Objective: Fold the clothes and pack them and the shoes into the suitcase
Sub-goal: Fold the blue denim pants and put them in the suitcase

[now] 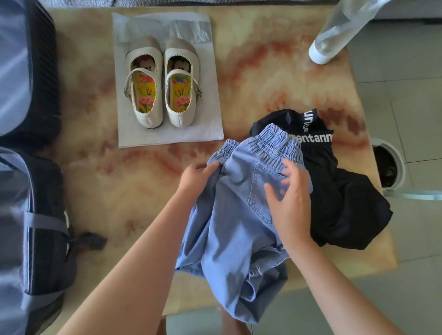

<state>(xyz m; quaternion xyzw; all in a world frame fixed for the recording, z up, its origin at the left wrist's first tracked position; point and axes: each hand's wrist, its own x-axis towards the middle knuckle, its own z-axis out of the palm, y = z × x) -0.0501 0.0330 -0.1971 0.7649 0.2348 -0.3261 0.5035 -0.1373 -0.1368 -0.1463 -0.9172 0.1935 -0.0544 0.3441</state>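
Shorts [234,231], blue denim, rumpled at the near edge of the table [98,174], under both hands.
Left hand [198,177] grips the waistband's left end, fingers curled; right hand [290,196] spread wide, slightly blurred, over the back pocket. Black garment [346,198] touches the shorts, just right of right hand. Shoes [161,83] paired on a flat white bag [171,134], beyond left hand. Suitcase [23,205] open, well left of left hand; grey straps cross its near half. Bottle [340,25] far beyond right hand. Bin [388,167], dark liner inside, on tiled floor [418,103], right of table.
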